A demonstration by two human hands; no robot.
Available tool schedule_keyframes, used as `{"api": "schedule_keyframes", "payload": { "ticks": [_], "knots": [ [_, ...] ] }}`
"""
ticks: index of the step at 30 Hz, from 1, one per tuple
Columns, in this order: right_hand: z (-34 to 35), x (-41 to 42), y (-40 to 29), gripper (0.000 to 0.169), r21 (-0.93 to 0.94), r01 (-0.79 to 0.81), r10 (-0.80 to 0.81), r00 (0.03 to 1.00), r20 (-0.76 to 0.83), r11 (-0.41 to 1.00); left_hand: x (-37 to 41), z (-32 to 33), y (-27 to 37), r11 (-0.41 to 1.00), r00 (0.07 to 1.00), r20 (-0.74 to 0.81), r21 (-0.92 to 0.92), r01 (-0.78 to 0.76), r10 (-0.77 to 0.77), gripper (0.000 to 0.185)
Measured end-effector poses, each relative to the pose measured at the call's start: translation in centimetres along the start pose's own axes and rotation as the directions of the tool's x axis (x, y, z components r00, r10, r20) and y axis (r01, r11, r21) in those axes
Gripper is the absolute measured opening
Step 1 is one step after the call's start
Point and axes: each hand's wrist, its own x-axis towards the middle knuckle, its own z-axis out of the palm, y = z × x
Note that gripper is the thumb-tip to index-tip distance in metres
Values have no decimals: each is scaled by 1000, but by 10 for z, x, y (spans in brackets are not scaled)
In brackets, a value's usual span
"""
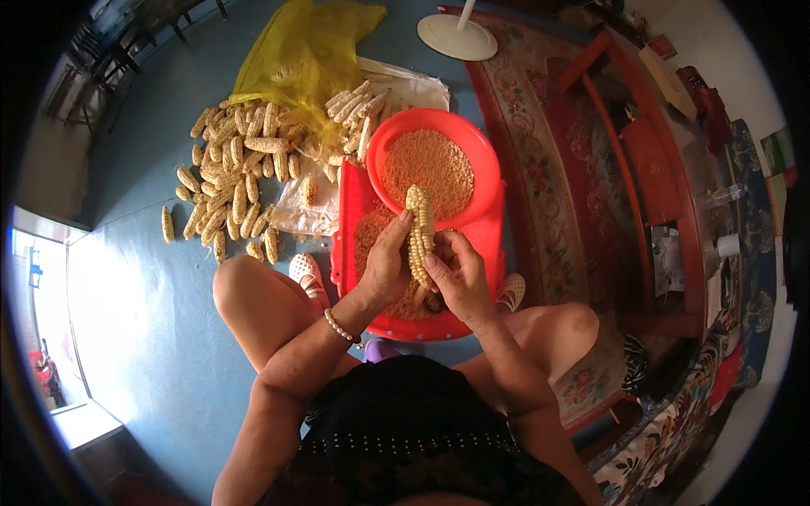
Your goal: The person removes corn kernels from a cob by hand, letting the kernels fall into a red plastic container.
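Observation:
Both hands hold one ear of dried corn (419, 234), partly stripped of kernels along its right side, upright in the picture above a red plastic tub (484, 253). My left hand (386, 259), with a beaded bracelet at the wrist, grips the ear from the left. My right hand (462, 275) has its thumb on the lower part of the ear, fingers curled behind it. A round red basin (373, 148) of loose kernels (436, 167) rests on the far part of the tub. More kernels lie in the tub; part of its inside is hidden by my hands.
Bare cobs (237, 171) lie heaped on the blue floor at the left, beside a yellow mesh sack (297, 54) and a white woven sheet (436, 92). A white stand base (457, 37) stands beyond the basin. A patterned red carpet (538, 158) and a wooden table frame (671, 190) are at the right.

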Motion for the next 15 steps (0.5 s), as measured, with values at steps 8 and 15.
{"api": "schedule_keyframes", "payload": {
  "ticks": [8, 15],
  "knots": [
    [6, 13, -8, 27, -252, 24, -37, 998, -49, 967, 5, 12, 3, 989, 997, -46, 141, -50, 57, 32],
    [7, 23, -9, 29, -542, 110, -162, 985, -51, 834, 7, 28, 11, 980, 990, -19, 148, -134, 138, 30]
  ]
}}
